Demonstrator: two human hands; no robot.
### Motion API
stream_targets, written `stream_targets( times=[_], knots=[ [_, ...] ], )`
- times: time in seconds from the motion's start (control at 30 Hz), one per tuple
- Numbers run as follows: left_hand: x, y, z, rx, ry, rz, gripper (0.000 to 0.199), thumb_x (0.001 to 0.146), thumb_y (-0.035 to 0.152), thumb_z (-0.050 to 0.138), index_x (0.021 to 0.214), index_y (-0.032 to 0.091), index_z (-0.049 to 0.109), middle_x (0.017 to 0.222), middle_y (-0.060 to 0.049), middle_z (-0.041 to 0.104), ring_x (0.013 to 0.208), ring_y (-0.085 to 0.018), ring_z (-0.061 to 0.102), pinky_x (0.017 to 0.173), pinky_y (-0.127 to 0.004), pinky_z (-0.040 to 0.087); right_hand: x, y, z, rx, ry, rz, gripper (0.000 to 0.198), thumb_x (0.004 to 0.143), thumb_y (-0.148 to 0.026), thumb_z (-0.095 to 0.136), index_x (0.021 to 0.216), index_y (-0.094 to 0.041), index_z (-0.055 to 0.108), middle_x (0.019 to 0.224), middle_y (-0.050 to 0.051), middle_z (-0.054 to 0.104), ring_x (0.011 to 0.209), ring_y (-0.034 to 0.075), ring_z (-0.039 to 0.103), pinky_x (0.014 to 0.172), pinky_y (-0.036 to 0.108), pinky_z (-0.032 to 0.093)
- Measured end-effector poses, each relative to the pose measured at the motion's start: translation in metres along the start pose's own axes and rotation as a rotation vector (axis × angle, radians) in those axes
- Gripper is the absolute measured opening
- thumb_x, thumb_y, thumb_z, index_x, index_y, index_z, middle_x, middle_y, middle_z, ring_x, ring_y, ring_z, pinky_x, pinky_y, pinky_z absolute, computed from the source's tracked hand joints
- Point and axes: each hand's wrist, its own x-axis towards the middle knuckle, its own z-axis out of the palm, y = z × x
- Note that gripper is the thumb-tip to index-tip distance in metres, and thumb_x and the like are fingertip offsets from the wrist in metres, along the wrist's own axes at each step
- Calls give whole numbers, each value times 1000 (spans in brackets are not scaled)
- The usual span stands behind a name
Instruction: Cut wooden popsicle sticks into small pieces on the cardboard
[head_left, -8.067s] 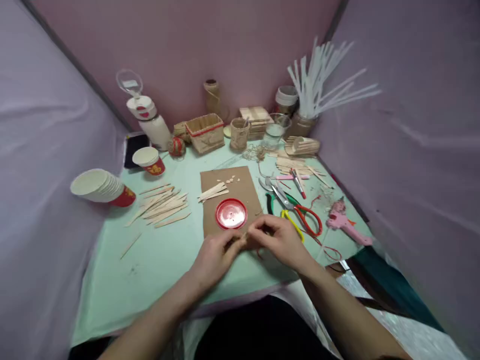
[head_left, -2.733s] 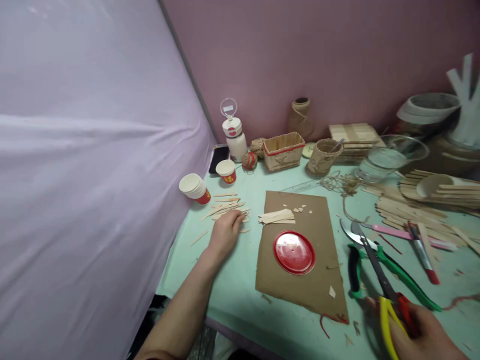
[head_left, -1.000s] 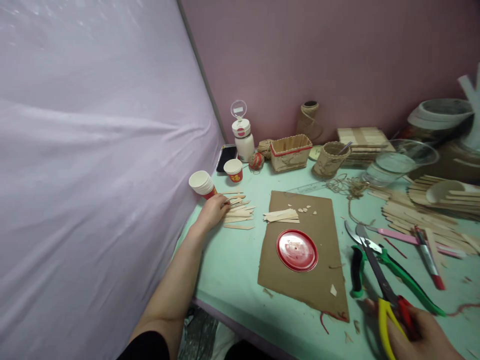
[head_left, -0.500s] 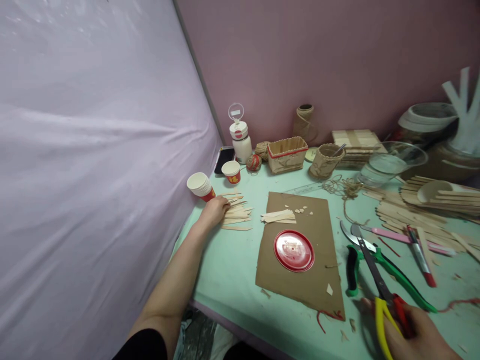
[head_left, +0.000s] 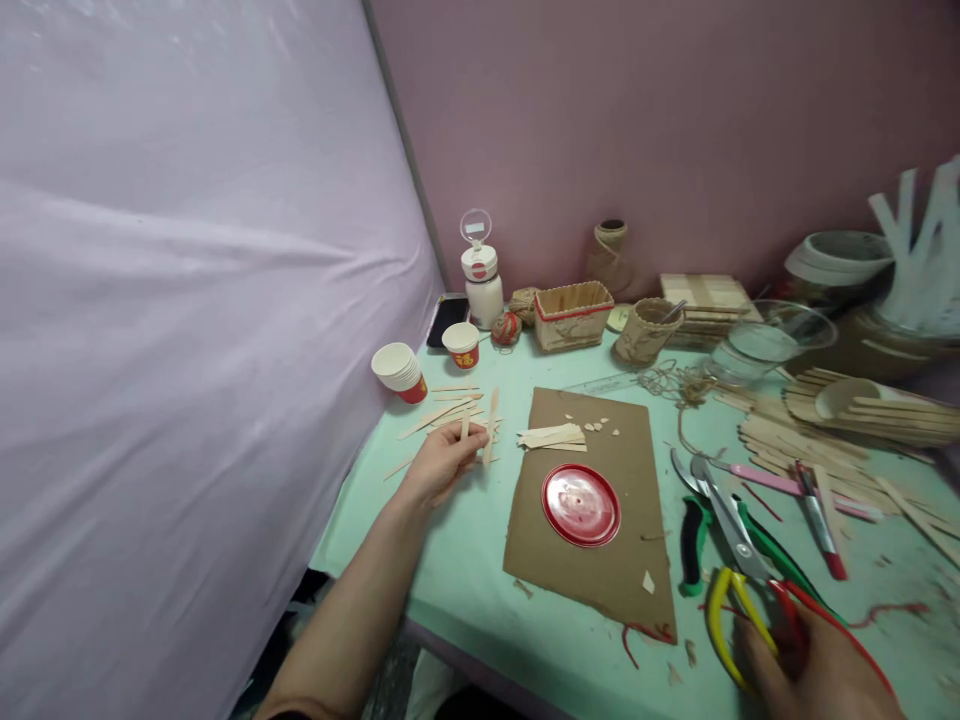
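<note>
My left hand [head_left: 442,462] pinches wooden craft sticks [head_left: 490,428] above the table's left side; one stands nearly upright at the fingertips. More loose sticks [head_left: 442,412] lie scattered just behind it. At the lower right, my right hand [head_left: 814,665] is closed on scissors [head_left: 739,545] with one yellow and one red handle. Their blades point away from me, over green-handled pruning shears [head_left: 694,545] lying on the table. Between my hands is a brown cardboard sheet [head_left: 585,590] bearing a red round lid [head_left: 581,505], a small pile of cut sticks [head_left: 553,437] and a few wood chips.
Stacked paper cups [head_left: 400,370] and a single cup [head_left: 461,345] stand left, near a white bottle [head_left: 484,290]. A small basket [head_left: 574,315], a woven cup [head_left: 649,332] and a clear bowl [head_left: 780,335] line the back. Many sticks and a brush [head_left: 821,520] lie right.
My left hand has lifted sticks from the pile and moved right and nearer to me. The scissors have shifted slightly left in my right hand, and their handles are spread wider.
</note>
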Motion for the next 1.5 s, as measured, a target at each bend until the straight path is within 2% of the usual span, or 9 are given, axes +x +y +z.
stream_targets(
  times=[0.13,0.37,0.53,0.77,0.87,0.93,1.07,1.27,1.5],
  knots=[
    [-12,-5,15,-118,-23,-14,30,64,36,79,74,13,62,56,8,37,46,-3,23,46,-21,14,-2,-6,3,-96,101,-101,24,82,-43,44,80,-21,54,66,12,64,58,30,65,48,38,47],
    [-32,-15,36,-176,-53,-28,27,66,34,78,75,13,63,55,7,40,46,-3,26,47,-22,15,-10,-5,10,-333,309,-230,54,88,-45,31,100,-5,64,79,22,65,74,38,65,62,47,51],
    [-46,-18,55,-195,-72,-64,29,64,36,79,74,14,63,54,7,42,47,-4,29,48,-21,18,-14,-36,-13,-38,281,-232,58,85,-56,36,98,-7,65,87,21,67,82,37,65,73,49,51],
    [-66,-28,94,-169,-190,-80,32,65,41,78,77,13,69,64,0,59,55,-9,47,55,-23,31,1,-132,-26,826,-191,-223,33,83,-48,56,99,-21,67,99,8,71,83,22,65,74,33,50],
    [-69,-34,102,-162,-221,-97,32,65,40,79,79,13,70,63,0,58,54,-9,46,54,-22,30,11,-146,-18,1080,-295,-173,25,78,-43,66,88,-20,69,89,4,71,82,19,63,75,28,48],
    [-70,-37,106,-181,-229,-120,30,66,38,79,79,12,69,58,2,53,48,-5,37,49,-20,25,16,-147,-12,1243,-367,-62,23,72,-40,73,79,-19,69,77,1,69,69,14,59,64,24,45],
    [-68,-39,110,-311,-242,-189,26,74,34,72,81,10,68,61,1,52,46,-2,27,44,-18,17,20,-140,-8,1337,-420,60,26,67,-42,75,74,-19,67,60,-4,59,50,9,48,48,21,35],
    [-64,-38,109,-597,-269,-440,28,91,23,47,92,4,68,81,-12,62,51,-5,41,44,-16,31,24,-130,-14,1379,-408,111,26,65,-40,76,72,-18,64,53,-6,50,45,6,40,42,19,28],
    [-64,-37,109,-746,-351,-552,24,93,19,47,95,6,66,80,-11,63,61,-9,55,58,-19,46,20,-131,-21,1369,-454,86,29,65,-38,78,78,-18,63,56,-5,55,46,7,46,42,19,32]
  ],
)
